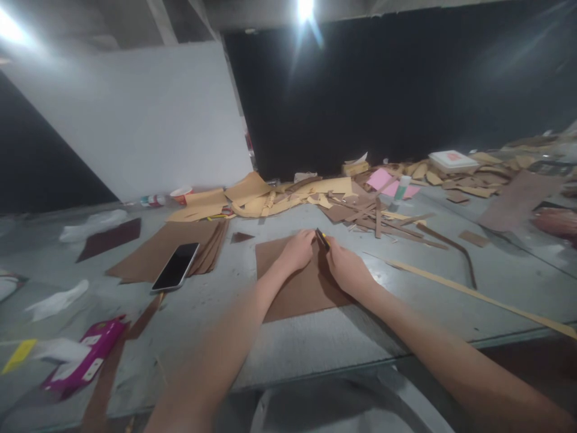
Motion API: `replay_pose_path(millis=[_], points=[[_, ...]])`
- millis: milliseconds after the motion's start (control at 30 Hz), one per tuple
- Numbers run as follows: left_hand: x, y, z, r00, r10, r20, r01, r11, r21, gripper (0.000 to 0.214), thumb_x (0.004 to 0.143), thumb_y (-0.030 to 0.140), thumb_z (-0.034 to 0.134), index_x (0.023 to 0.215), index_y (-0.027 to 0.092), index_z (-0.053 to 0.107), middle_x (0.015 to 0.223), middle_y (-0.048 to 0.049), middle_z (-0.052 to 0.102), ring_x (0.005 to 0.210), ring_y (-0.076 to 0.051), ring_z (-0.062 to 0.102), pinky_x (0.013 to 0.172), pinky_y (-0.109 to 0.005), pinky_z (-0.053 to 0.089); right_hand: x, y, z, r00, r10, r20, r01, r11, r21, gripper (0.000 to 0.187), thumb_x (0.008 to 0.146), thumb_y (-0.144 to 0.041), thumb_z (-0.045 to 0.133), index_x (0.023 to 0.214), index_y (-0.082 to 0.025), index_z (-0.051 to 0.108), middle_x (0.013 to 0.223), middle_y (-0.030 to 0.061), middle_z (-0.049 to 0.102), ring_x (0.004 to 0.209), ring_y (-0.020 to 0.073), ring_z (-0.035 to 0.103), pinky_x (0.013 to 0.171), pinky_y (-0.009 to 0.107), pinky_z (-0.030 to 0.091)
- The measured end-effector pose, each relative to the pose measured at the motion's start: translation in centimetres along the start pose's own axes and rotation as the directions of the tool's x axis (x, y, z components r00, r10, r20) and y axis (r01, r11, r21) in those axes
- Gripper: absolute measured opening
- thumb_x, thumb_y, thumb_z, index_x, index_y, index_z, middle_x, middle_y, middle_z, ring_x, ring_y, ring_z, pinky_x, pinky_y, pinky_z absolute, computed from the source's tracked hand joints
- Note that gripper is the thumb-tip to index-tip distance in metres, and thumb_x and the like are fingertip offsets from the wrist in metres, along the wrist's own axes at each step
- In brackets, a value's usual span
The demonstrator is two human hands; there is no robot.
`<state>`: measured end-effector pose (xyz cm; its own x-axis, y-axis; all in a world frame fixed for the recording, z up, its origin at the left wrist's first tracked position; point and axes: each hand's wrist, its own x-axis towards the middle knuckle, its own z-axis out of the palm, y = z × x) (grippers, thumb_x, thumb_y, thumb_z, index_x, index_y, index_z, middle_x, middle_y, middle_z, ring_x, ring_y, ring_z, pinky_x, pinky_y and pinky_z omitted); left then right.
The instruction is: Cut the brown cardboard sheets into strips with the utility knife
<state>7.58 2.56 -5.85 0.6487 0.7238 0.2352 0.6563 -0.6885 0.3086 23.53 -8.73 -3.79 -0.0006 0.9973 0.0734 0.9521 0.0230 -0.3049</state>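
Note:
A brown rectangular sheet (288, 300), of leather or card, lies flat on the grey table in front of me. My left hand (300, 251) rests on its upper part with the fingers bent and close together; what they may pinch is hidden. In my right hand (345, 264) is a yellow and black utility knife (323, 239), held over the sheet's upper right part, its front end pointing up and left towards my left fingertips. Whether the blade touches the sheet, I cannot tell.
Left of the sheet, a phone (177, 266) lies on a stack of brown sheets (148, 249). A magenta packet (88, 358) sits near the front left. Scraps and strips (360, 210) heap along the back, with a glue stick (402, 187) and white box (453, 160). A long tan strip (473, 293) crosses the right side.

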Motion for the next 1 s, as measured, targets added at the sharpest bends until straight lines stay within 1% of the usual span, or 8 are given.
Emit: replay_pose_path(millis=[100, 200, 300, 433, 600, 767, 1000], points=[[0.0, -0.2, -0.2, 1.0, -0.025, -0.002, 0.025, 0.999, -0.045, 0.053, 0.091, -0.003, 0.041, 0.134, 0.018, 0.065, 0.145, -0.0137, 0.07, 0.141, -0.023, 0.059, 0.119, -0.04, 0.049, -0.1, 0.1, 0.0, 1.0, -0.007, -0.007, 0.007, 1.0, 0.004, 0.045, 0.117, -0.024, 0.026, 0.16, -0.015, 0.038, 0.115, 0.0169, 0.08, 0.106, 0.0268, 0.079, 0.081, 0.03, 0.047], [0.0, -0.1, -0.3, 0.999, -0.036, -0.003, 0.036, 0.998, -0.05, 0.057, 0.089, -0.004, 0.042, 0.136, 0.018, 0.065, 0.146, -0.0142, 0.069, 0.14, -0.024, 0.06, 0.118, -0.041, 0.049, 0.0, 0.1, 0.1, 1.0, -0.007, -0.007, 0.007, 1.0, -0.004, 0.046, 0.117, -0.025, 0.026, 0.16, -0.015, 0.038, 0.113, 0.0162, 0.08, 0.103, 0.0269, 0.079, 0.08, 0.031, 0.047], [0.0, 0.0, -0.4, 1.0, -0.03, -0.006, 0.03, 0.998, -0.046, 0.055, 0.09, -0.003, 0.042, 0.135, 0.017, 0.065, 0.145, -0.0147, 0.07, 0.139, -0.024, 0.06, 0.118, -0.04, 0.049, 0.1, 0.2, 0.3, 1.0, -0.011, -0.012, 0.011, 1.0, -0.014, 0.046, 0.117, -0.024, 0.026, 0.16, -0.016, 0.039, 0.112, 0.0153, 0.08, 0.101, 0.028, 0.08, 0.079, 0.032, 0.048], [0.0, -0.1, -0.2, 1.0, -0.021, -0.001, 0.021, 1.0, -0.016, 0.052, 0.091, -0.003, 0.041, 0.135, 0.017, 0.063, 0.145, -0.0147, 0.069, 0.14, -0.024, 0.059, 0.118, -0.039, 0.049, 0.2, 0.1, 0.6, 1.0, -0.02, 0.0, 0.02, 0.998, -0.061, 0.047, 0.116, -0.023, 0.028, 0.161, -0.016, 0.037, 0.114, 0.0162, 0.08, 0.104, 0.0286, 0.08, 0.081, 0.032, 0.05], [0.0, -0.3, 0.2, 0.999, 0.031, 0.013, -0.032, 0.996, 0.079, 0.047, 0.097, 0.0, 0.04, 0.137, 0.014, 0.061, 0.149, -0.0168, 0.065, 0.145, -0.026, 0.054, 0.122, -0.042, 0.046, 0.1, -0.4, 0.5, 0.998, -0.016, 0.054, 0.024, 0.988, -0.154, 0.055, 0.116, -0.026, 0.029, 0.17, -0.014, 0.026, 0.119, 0.0193, 0.079, 0.106, 0.029, 0.08, 0.086, 0.033, 0.055], [0.1, -0.4, 0.4, 0.997, 0.068, 0.021, -0.07, 0.988, 0.141, 0.044, 0.1, 0.002, 0.041, 0.138, 0.013, 0.059, 0.15, -0.0178, 0.064, 0.145, -0.027, 0.053, 0.123, -0.043, 0.045, 0.1, -0.8, 0.6, 0.999, -0.02, 0.037, 0.028, 0.975, -0.22, 0.059, 0.118, -0.032, 0.025, 0.174, -0.013, 0.024, 0.115, 0.0216, 0.078, 0.1, 0.0308, 0.082, 0.085, 0.037, 0.058], [0.0, -0.3, 0.4, 0.998, 0.062, 0.01, -0.063, 0.989, 0.133, 0.038, 0.102, 0.002, 0.04, 0.132, 0.015, 0.061, 0.143, -0.0162, 0.067, 0.139, -0.026, 0.056, 0.118, -0.041, 0.048, 0.4, -0.9, 0.8, 0.999, -0.025, 0.035, 0.033, 0.976, -0.217, 0.061, 0.115, -0.023, 0.029, 0.176, -0.013, 0.025, 0.106, 0.0217, 0.08, 0.097, 0.0317, 0.082, 0.087, 0.039, 0.06]])
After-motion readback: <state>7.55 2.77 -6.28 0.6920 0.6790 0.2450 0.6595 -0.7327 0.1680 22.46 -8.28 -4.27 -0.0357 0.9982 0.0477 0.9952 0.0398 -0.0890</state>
